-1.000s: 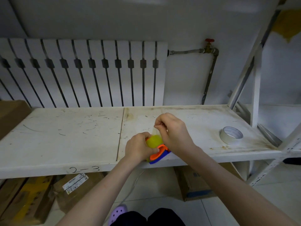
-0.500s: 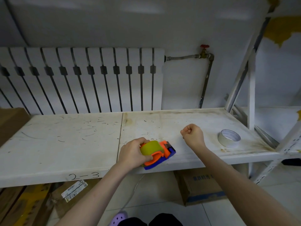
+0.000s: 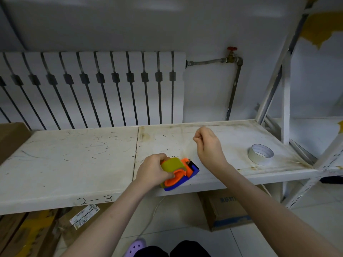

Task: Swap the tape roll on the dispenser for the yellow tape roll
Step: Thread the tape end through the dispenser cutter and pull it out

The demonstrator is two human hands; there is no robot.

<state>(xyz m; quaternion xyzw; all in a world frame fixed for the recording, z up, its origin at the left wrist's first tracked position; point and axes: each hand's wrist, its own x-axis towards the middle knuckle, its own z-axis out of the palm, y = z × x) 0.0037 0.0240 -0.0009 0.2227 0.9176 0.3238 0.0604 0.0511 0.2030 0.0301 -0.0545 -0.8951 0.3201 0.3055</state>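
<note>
An orange and blue tape dispenser (image 3: pixel 181 179) rests on the front edge of the white shelf (image 3: pixel 74 164). The yellow tape roll (image 3: pixel 171 164) sits in it. My left hand (image 3: pixel 153 169) grips the dispenser and the roll from the left. My right hand (image 3: pixel 208 145) hovers above and to the right of the dispenser, its fingertips pinched together. A faint pale streak seems to run from the dispenser towards those fingers, but I cannot tell whether it is tape. A white tape roll (image 3: pixel 260 154) lies flat on the shelf at the right.
A radiator (image 3: pixel 92 89) and a pipe with a red valve (image 3: pixel 232 49) line the wall behind. A shelf upright (image 3: pixel 285 101) stands at the right. Cardboard boxes (image 3: pixel 226 210) lie on the floor under the shelf, and another box (image 3: pixel 11 138) sits at the far left.
My right hand left the yellow roll and drew up and to the right, fingers still pinched. The left hand kept its grip and settled the dispenser on the shelf edge.
</note>
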